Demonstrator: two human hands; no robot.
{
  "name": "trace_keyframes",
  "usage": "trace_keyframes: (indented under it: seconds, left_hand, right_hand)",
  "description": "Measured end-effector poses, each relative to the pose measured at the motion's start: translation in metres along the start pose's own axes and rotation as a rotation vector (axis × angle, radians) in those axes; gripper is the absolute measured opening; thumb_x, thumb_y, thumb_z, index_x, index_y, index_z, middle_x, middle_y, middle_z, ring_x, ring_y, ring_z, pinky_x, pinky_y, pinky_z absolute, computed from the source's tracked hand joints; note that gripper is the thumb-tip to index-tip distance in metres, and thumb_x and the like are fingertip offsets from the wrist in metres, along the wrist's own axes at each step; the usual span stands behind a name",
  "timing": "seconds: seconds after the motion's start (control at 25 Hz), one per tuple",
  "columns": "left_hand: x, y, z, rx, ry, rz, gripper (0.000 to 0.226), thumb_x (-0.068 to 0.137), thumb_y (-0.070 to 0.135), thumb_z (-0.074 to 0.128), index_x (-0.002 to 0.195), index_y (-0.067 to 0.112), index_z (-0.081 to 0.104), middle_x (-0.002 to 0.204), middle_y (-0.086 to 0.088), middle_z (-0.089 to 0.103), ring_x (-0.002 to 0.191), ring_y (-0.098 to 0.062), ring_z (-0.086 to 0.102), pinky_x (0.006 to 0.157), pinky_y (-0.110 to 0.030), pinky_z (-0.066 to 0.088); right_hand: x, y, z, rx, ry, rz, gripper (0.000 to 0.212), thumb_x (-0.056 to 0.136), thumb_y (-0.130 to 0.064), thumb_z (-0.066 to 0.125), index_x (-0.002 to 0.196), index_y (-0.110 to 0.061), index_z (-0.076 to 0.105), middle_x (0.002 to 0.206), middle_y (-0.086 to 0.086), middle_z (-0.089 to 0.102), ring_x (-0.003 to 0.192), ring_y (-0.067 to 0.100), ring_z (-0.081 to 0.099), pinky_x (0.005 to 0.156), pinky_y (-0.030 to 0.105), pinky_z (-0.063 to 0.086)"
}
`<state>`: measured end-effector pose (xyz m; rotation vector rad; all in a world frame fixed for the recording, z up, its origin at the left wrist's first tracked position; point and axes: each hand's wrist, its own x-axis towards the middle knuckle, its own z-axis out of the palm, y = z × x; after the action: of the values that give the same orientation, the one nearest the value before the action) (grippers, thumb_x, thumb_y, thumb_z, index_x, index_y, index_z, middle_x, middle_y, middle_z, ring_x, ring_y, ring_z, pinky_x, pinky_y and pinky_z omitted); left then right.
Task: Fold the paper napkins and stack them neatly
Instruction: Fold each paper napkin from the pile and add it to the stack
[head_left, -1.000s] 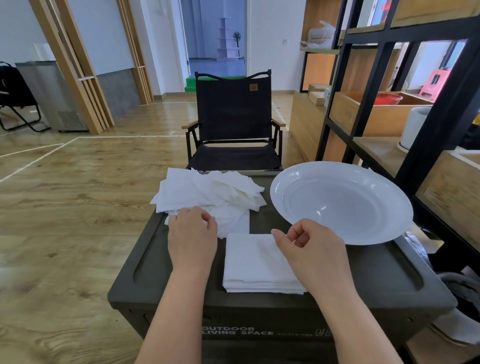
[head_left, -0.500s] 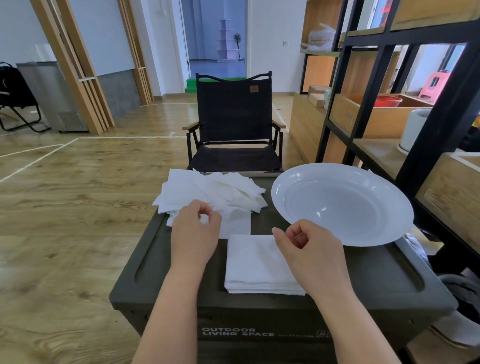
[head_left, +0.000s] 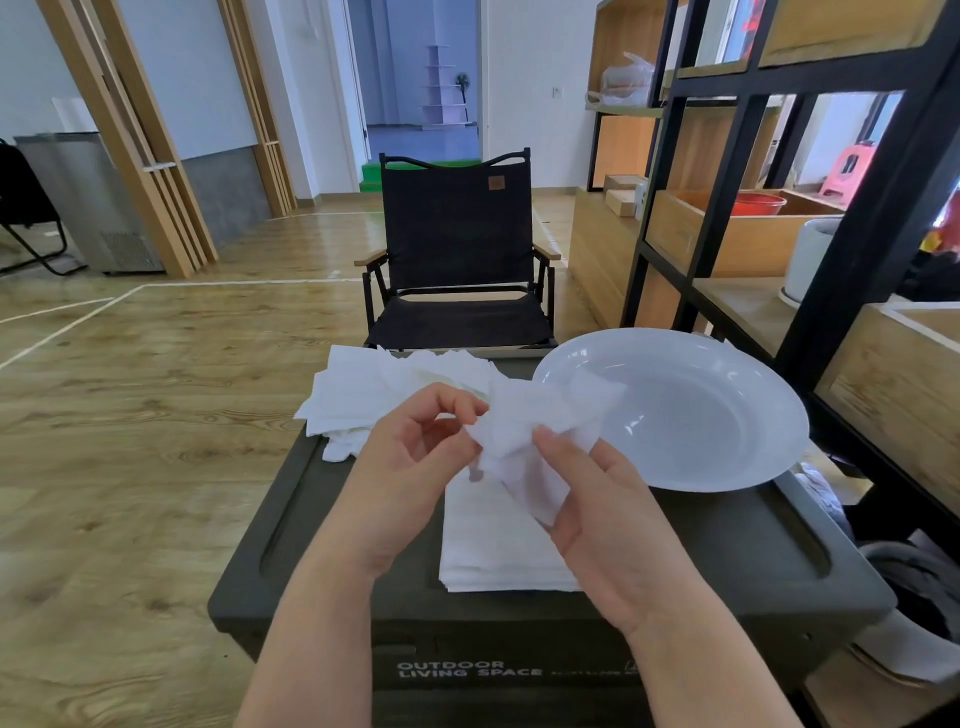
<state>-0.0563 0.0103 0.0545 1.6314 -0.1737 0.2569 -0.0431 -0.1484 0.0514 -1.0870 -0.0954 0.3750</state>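
A loose white paper napkin (head_left: 524, 431) hangs crumpled in the air above the dark box lid (head_left: 727, 551). My left hand (head_left: 410, 467) pinches its left edge with thumb and fingers. My right hand (head_left: 602, 509) pinches its lower right part. Under the hands lies a neat stack of folded napkins (head_left: 493, 551) near the lid's front edge. A heap of unfolded napkins (head_left: 374, 389) sits at the lid's far left corner.
A big white plate (head_left: 717, 415) rests on the lid's right side, overhanging its edge. A black folding chair (head_left: 457, 270) stands just behind the box. Black-framed wooden shelving (head_left: 831, 218) runs along the right. Wooden floor lies to the left.
My left hand lifted one napkin off the heap and brought it to the middle. My right hand rose from the folded stack and took hold of the same napkin.
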Motion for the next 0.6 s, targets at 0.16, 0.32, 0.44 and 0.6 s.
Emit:
trace_keyframes:
  seconds: [0.16,0.32,0.44,0.6]
  left_hand:
    - [-0.003,0.0,0.002,0.157,-0.114,-0.051,0.049,0.065,0.053,0.07,0.108,0.034,0.056,0.11,0.014,0.062,0.099,-0.015,0.063,0.085,-0.035,0.054]
    - [-0.003,0.006,0.012,0.338,0.003,0.016,0.054,0.07,0.043,0.08,0.114,0.05,0.049,0.106,0.019,0.061,0.097,0.0,0.061,0.076,-0.025,0.056]
    - [0.0,0.001,0.011,0.385,0.166,0.074,0.024,0.082,0.035,0.069,0.102,0.044,0.061,0.099,0.02,0.065,0.095,0.0,0.061,0.081,-0.029,0.055]
    - [0.002,0.001,0.01,0.263,0.312,0.049,0.007,0.086,0.022,0.066,0.081,0.026,0.069,0.08,0.014,0.068,0.079,-0.008,0.063,0.075,-0.027,0.05]
  right_hand:
    - [0.007,0.006,-0.005,-0.288,0.179,-0.033,0.016,0.088,-0.029,0.061,0.103,-0.032,0.066,0.101,-0.011,0.072,0.102,0.015,0.065,0.097,0.04,0.05]
    - [0.005,0.005,-0.005,-0.378,0.159,-0.088,0.01,0.084,-0.033,0.065,0.093,-0.032,0.069,0.088,-0.012,0.075,0.09,0.009,0.07,0.085,0.033,0.056]
    - [0.004,0.001,-0.008,-0.423,0.122,-0.104,0.013,0.082,-0.034,0.066,0.093,-0.03,0.069,0.09,-0.011,0.076,0.088,0.008,0.071,0.085,0.036,0.058]
    - [0.002,-0.004,-0.016,-0.497,0.077,-0.09,0.014,0.082,-0.024,0.069,0.095,-0.027,0.07,0.094,-0.008,0.076,0.092,0.013,0.07,0.088,0.041,0.056]
